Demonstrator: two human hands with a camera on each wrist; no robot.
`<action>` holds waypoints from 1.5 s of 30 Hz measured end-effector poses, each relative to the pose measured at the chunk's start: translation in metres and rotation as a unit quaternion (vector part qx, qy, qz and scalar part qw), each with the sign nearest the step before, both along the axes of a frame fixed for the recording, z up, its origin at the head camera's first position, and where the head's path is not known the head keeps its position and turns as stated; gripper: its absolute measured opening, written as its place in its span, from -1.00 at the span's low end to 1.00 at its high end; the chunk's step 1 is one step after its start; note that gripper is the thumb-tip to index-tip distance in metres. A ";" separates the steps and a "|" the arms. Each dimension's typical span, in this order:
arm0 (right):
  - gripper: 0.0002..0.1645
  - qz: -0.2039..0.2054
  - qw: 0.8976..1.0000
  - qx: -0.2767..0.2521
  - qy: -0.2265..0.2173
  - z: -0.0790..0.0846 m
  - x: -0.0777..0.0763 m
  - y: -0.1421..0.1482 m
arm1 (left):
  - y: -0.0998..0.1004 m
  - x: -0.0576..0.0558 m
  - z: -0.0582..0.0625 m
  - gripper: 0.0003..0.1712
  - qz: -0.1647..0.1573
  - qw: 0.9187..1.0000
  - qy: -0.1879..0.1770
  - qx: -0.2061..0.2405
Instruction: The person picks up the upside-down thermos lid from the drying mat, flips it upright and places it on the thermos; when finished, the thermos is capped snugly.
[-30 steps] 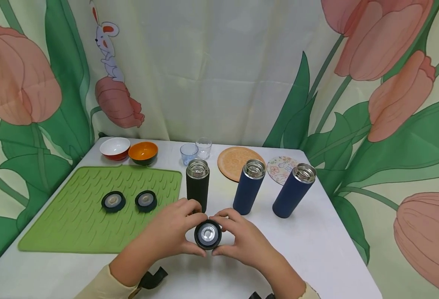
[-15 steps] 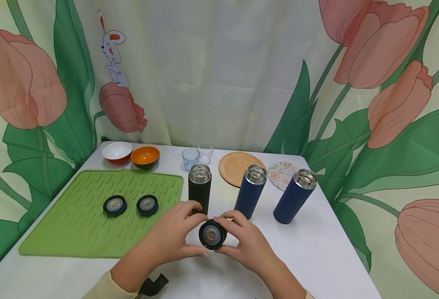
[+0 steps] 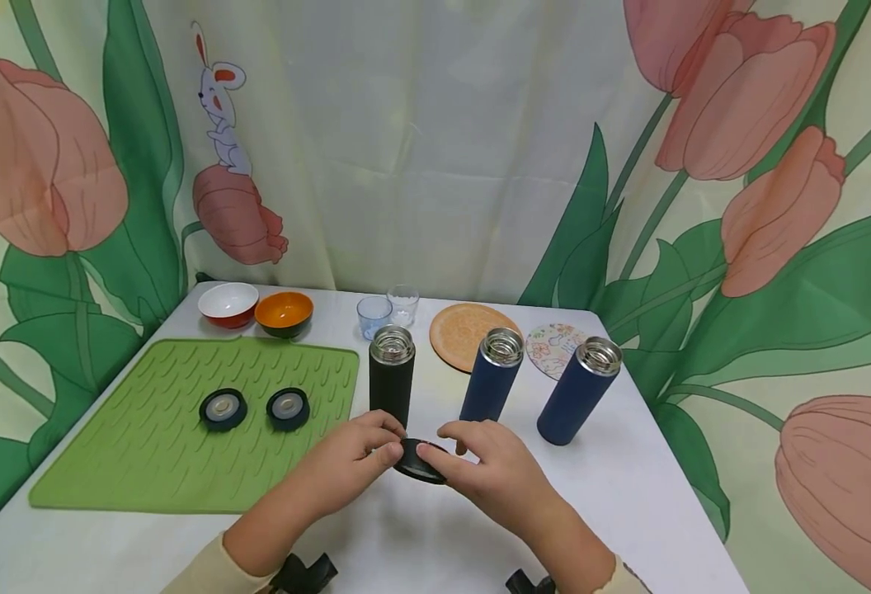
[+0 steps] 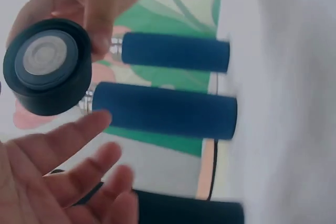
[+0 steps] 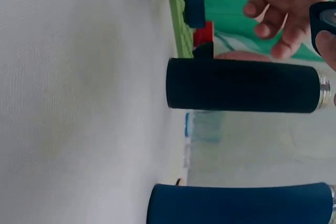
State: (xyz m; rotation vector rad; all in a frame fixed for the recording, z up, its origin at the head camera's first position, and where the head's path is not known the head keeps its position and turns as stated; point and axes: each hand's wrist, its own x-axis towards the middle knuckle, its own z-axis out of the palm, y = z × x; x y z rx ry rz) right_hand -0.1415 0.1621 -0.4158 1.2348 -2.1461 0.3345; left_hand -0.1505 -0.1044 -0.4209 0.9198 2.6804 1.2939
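Note:
A black screw-on bottle lid [image 3: 419,467] is tilted in front of the black bottle [image 3: 391,375], its underside with a pale round centre facing the left wrist camera. My right hand [image 3: 501,462] pinches this lid [image 4: 47,66] between thumb and fingers. Close by on the left, my left hand [image 3: 354,458] has loosely spread fingers, clear in the left wrist view; whether its thumb touches the lid is uncertain. The black bottle and two navy bottles [image 3: 491,375], [image 3: 579,390] stand upright, mouths uncovered. Two more dark lids [image 3: 223,409], [image 3: 288,409] lie underside up on the green mat [image 3: 146,462].
Behind the mat are a red-and-white bowl [image 3: 228,304] and an orange-lined bowl [image 3: 284,313]. Two glasses [image 3: 374,315], [image 3: 403,304] stand behind the black bottle. A round wooden board [image 3: 454,330] and a patterned disc [image 3: 554,346] lie behind the navy bottles. A curtain [image 3: 435,165] hangs beyond the table.
The lid's underside, facing the head camera earlier, has turned away, so its top and edge show now. My left hand's fingers have loosened around it while the right hand kept hold.

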 end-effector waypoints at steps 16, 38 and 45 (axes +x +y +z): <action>-0.14 0.037 0.999 0.000 0.019 -0.006 0.002 0.000 | 0.006 -0.003 -0.014 -0.48 -0.093 0.970 -0.165 0.151; -0.12 -0.006 0.884 -0.252 -0.393 -0.023 0.023 -0.007 | 0.011 0.026 -0.009 -0.21 0.049 0.990 -0.003 0.131; -0.27 0.014 0.891 -0.272 -0.364 -0.027 0.023 -0.013 | 0.012 0.028 -0.009 -0.21 0.049 0.991 -0.008 0.124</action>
